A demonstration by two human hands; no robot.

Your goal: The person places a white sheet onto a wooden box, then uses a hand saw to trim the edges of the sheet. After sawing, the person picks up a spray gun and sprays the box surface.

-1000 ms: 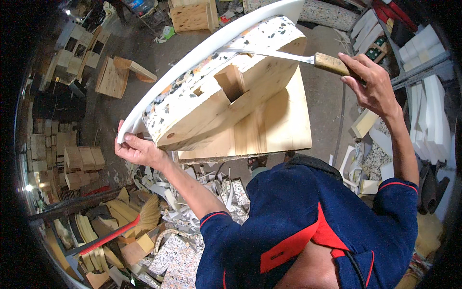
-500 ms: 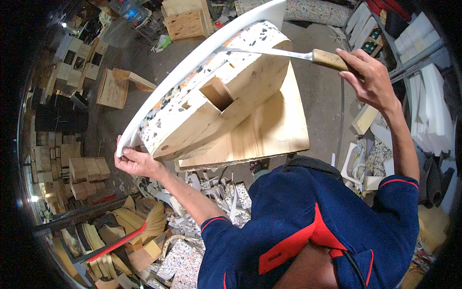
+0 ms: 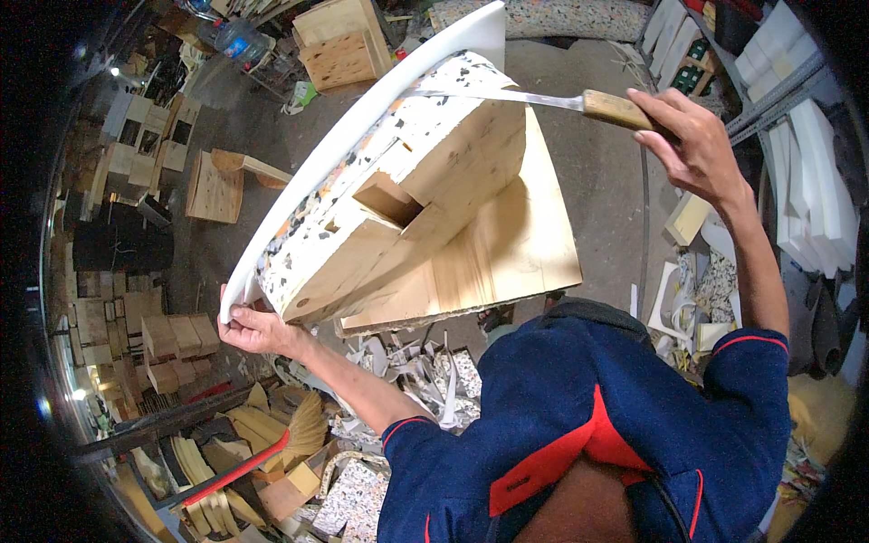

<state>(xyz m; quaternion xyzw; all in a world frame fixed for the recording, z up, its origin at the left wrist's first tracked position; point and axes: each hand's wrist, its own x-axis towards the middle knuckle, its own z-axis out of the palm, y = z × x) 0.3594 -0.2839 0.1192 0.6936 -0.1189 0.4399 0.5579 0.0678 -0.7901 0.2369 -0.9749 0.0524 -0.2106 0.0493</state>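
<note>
In the head view, my left hand (image 3: 258, 330) is nearly closed, thumb pinched over the lower end of a white foam sheet (image 3: 348, 140). The sheet bends in 1 long curve over the speckled foam (image 3: 312, 240) that lines the rounded edge of a wooden frame (image 3: 471, 145); its upper end sticks out past the frame. The frame is tilted, 1 square hole cut into it, and a broad wooden panel (image 3: 534, 222) shows beneath it on my side.

My right hand (image 3: 692, 149) is curled round the wooden handle (image 3: 615, 109) of a long tool, index finger laid along it. Its flat metal blade (image 3: 548, 100) reaches left across the speckled foam, the tip at the seam with the white sheet.

Foam scraps (image 3: 434, 380) lie heaped between my left arm and the panel. At lower left is 1 red-handled broom (image 3: 308, 430); at far right stand white foam pieces (image 3: 806, 204). A blue-tinted bottle (image 3: 243, 41) is at upper left.
</note>
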